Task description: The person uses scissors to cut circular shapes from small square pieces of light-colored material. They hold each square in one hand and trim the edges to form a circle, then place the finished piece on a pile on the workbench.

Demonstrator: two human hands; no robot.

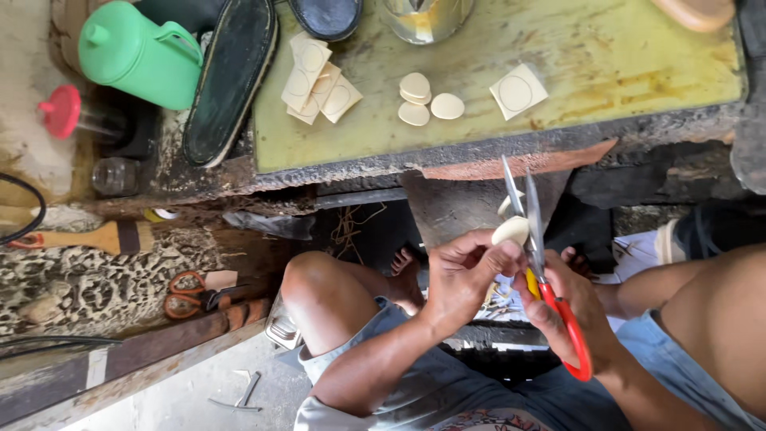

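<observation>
Seated low, bare knees up, before a worn yellow-green work board (622, 64) with a crumbling dark front edge; far corners cut off by the frame.

Lying at the board's left end, a dark shoe sole (230, 80), heel out of view at the top. Beside it, a green plastic jug (140, 52), whole but for its base. At the top edge, only the lower part of a metal pot (423, 17), a dark rounded object and a tan shape in the right corner, too cropped to identify.

Gripped in the right hand (562, 307), red-handled scissors (542, 271), fingers through the loops, blades pointing up toward the board and slightly parted around the edge of a cream oval piece (511, 231). Pinched between thumb and fingertips of the left hand (463, 275), that same piece, held over the lap just below the board's edge; its lower half hidden by the fingers.

On the board: a fanned stack of cream squares with drawn circles (319, 80), a lone marked square (519, 92), and three or four cut ovals (427, 100).

Lower left, on a patterned surface, a second pair of orange-handled scissors (191, 294), blades hard to make out, and a wooden-handled brush (96, 237), bristles unseen.
</observation>
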